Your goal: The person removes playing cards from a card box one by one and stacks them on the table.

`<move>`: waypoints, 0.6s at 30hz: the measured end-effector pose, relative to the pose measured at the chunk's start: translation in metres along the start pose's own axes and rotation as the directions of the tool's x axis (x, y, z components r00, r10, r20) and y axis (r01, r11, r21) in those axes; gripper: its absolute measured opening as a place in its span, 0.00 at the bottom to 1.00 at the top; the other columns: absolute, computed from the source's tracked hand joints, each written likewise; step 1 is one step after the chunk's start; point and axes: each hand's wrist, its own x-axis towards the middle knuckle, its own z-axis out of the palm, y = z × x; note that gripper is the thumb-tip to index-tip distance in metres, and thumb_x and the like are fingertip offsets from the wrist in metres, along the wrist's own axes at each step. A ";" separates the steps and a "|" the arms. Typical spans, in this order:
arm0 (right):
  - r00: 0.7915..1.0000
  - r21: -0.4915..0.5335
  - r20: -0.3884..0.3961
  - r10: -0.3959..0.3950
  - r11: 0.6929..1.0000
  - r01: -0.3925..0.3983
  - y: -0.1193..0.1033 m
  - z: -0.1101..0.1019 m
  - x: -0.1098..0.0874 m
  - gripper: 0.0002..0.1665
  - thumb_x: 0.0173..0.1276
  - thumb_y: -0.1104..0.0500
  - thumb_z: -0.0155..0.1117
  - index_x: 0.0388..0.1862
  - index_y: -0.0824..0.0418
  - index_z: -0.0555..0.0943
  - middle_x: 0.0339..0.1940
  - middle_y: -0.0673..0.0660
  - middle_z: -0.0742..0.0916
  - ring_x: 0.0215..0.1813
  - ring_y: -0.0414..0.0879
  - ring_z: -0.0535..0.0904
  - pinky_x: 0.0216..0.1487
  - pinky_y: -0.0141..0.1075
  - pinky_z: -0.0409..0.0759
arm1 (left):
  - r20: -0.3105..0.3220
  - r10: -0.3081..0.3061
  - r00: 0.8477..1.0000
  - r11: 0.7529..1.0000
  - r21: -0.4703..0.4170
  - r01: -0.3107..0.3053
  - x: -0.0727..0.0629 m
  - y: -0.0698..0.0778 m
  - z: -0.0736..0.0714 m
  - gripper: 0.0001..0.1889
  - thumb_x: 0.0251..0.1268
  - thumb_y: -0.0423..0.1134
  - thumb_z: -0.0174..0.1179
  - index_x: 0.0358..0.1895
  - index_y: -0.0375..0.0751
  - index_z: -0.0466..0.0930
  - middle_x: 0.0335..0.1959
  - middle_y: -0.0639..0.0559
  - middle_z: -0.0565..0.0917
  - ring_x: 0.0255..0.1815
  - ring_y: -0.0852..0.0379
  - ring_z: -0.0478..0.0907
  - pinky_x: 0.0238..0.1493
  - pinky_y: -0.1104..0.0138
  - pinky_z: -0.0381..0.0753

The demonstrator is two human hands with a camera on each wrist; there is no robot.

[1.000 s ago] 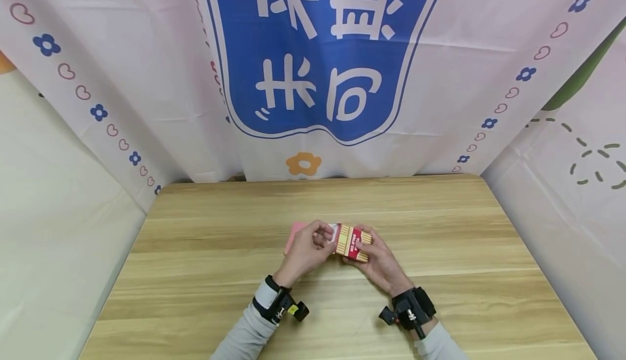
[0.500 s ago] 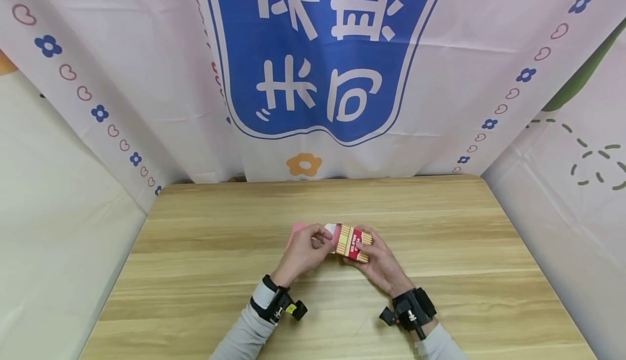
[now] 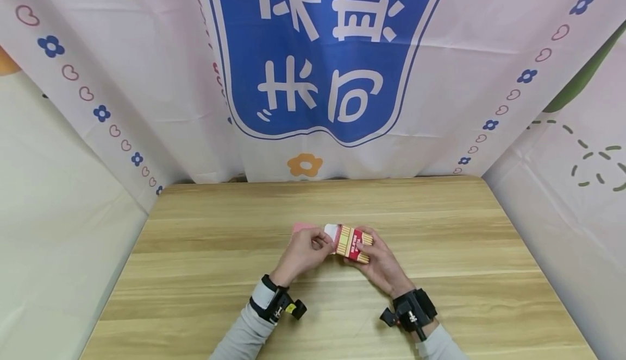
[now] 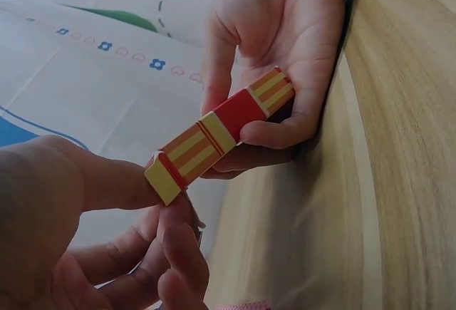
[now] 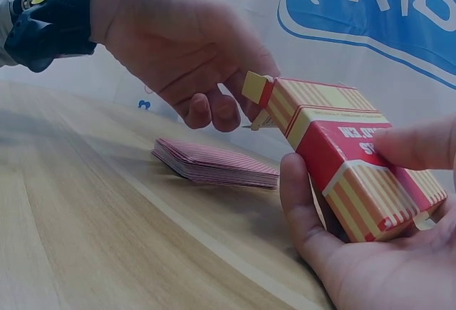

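A red-and-yellow striped playing-card box (image 3: 354, 244) is in my right hand (image 3: 381, 262), thumb on its printed face and fingers underneath. Its end towards the left stands open, with a white-lined flap (image 3: 331, 232) sticking out. My left hand (image 3: 303, 251) pinches at this open end, thumb and fingertips by the flaps. The left wrist view has a yellow side flap (image 4: 162, 180) right at the left thumb. On the table below lies a stacked deck of cards (image 5: 214, 162) with reddish patterned backs, mostly hidden behind my left hand in the head view.
Both forearms reach over a wood-grain table (image 3: 220, 208). A white cloth with a blue printed sign (image 3: 313, 94) hangs along the table's back edge, and pale cloth sides (image 3: 63, 213) flank it.
The fingers of my left hand have slid slightly down along the box's open end, and more of the white flap shows. My right hand and the box stay nearly in place.
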 end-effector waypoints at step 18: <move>1.000 -0.004 -0.012 0.007 1.000 -0.007 -0.001 0.000 0.000 0.31 0.84 0.66 0.51 0.80 0.51 0.59 0.80 0.63 0.63 0.72 0.54 0.77 0.69 0.47 0.82 | -0.074 -0.143 0.987 0.984 -0.116 0.133 -0.002 0.006 -0.020 0.05 0.68 0.37 0.60 0.35 0.41 0.83 0.30 0.46 0.86 0.25 0.56 0.81 0.25 0.67 0.76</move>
